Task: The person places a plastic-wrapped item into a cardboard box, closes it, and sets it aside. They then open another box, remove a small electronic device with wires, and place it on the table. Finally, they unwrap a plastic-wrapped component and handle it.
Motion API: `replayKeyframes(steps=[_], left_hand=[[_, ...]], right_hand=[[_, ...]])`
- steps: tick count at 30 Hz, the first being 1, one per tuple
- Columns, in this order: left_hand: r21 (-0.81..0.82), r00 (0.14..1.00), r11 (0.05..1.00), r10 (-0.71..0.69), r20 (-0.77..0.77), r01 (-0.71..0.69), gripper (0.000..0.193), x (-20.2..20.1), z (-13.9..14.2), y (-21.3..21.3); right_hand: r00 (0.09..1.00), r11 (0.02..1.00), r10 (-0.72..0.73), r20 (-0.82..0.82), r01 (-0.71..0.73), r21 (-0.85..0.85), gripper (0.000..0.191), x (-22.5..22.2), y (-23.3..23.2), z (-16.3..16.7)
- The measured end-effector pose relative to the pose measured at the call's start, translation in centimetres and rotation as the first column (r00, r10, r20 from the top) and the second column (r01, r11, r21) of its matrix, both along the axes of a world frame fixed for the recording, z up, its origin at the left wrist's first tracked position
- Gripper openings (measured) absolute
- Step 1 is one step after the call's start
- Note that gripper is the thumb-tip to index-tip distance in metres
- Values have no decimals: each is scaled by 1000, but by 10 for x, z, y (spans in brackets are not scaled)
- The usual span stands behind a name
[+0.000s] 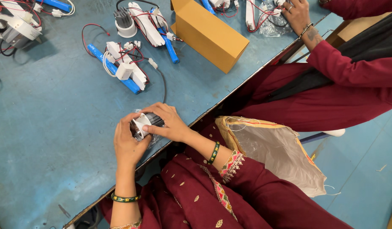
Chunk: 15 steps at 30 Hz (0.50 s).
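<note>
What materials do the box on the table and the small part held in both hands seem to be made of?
The box looks like matte tan cardboard, with flat panels and sharp folded edges. The small part between the left hand and right hand seems white plastic with a dark, perhaps metal, body; its look leaves that open.

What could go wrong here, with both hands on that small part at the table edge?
The white-and-dark part sits between left hand and right hand close to the table edge, so a slip could drop it into the lap. A dark cable runs toward it and might snag on nearby wired assemblies.
</note>
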<state>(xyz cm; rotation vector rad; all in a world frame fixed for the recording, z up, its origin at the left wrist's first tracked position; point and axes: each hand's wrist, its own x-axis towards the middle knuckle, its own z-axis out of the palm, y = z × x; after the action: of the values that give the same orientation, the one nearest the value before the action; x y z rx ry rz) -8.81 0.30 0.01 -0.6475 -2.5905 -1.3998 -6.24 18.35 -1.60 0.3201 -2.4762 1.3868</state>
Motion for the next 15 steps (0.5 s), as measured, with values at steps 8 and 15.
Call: replayKeyframes(steps=[8, 15], left_hand=[[9, 1000, 1000, 9, 15, -9, 66, -1, -3, 1], [50, 1000, 999, 4, 14, -5, 64, -3, -6, 1]], right_hand=[[996, 879, 64, -69, -89, -468, 50, -2, 9, -16], [999, 687, 8, 35, 20, -726, 18, -8, 17, -47]])
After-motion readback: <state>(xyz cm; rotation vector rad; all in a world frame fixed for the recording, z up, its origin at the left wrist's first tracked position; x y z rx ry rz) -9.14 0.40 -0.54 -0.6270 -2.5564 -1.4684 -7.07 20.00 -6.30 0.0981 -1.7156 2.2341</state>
